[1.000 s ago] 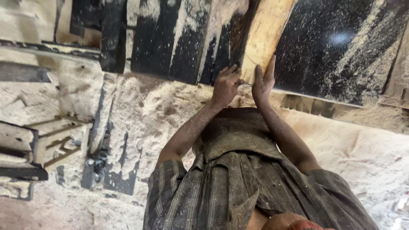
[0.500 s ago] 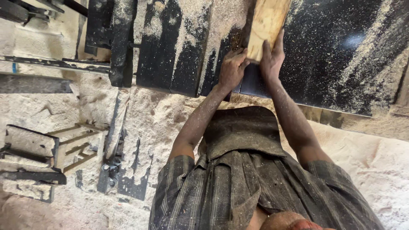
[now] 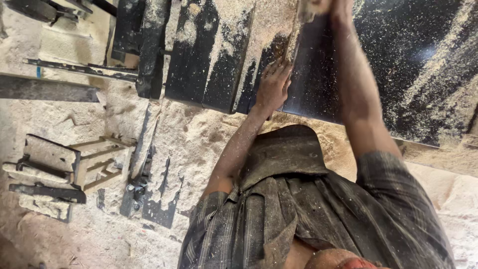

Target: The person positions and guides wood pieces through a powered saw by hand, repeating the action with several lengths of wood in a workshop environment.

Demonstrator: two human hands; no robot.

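- Pressing flat, the left hand (image 3: 273, 85) spreads its fingers beside the wooden board (image 3: 304, 11), steadying it on the black machine table (image 3: 398, 74).
- Reaching far ahead, the right hand (image 3: 341, 6) meets the board's end; its fingers are cropped, so grip unclear.
- Sawdust (image 3: 209, 139) covers everything.

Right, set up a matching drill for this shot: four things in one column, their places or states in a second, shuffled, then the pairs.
Things:
1. left hand
2. right hand
3. wooden board
4. small wooden stool

Places or states:
A. lies tipped on the sawdust floor, far left
B. rests on the dark machine table, near its front edge
C. stretched far forward, cut by the top edge of the picture
D. pale, only its near end shows at the top edge

Pairs: 1-B, 2-C, 3-D, 4-A
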